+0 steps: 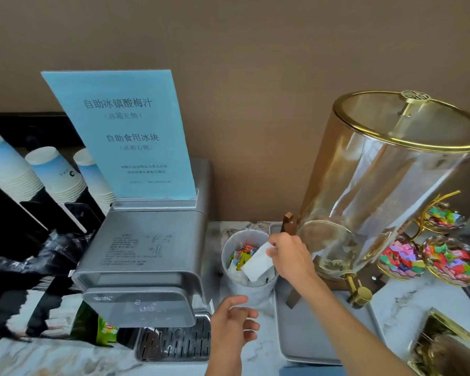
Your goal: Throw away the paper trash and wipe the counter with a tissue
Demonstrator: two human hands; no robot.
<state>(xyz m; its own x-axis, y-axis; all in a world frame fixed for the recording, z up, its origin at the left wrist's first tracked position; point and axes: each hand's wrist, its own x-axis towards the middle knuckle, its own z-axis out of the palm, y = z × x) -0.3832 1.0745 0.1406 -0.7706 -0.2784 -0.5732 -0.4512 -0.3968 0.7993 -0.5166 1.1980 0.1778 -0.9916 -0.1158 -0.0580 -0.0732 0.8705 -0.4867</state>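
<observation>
A small white trash bin (251,290) stands on the marble counter (396,302) between the water machine and the drink dispenser. Inside lie colourful wrappers and white paper scraps. My right hand (289,256) reaches over the bin's right rim, its fingers pinched on a white folded paper (257,263) that hangs partly inside the bin. My left hand (232,324) hovers in front of the bin, just below it, fingers loosely apart and holding nothing.
A grey water machine (147,256) with a blue sign (122,134) sits at left, beside paper cup stacks (52,175). A large glass drink dispenser (391,185) with a gold tap stands on a grey tray (310,346). Candy dishes (451,263) sit at right, and a gold box (445,348) lies at the lower right.
</observation>
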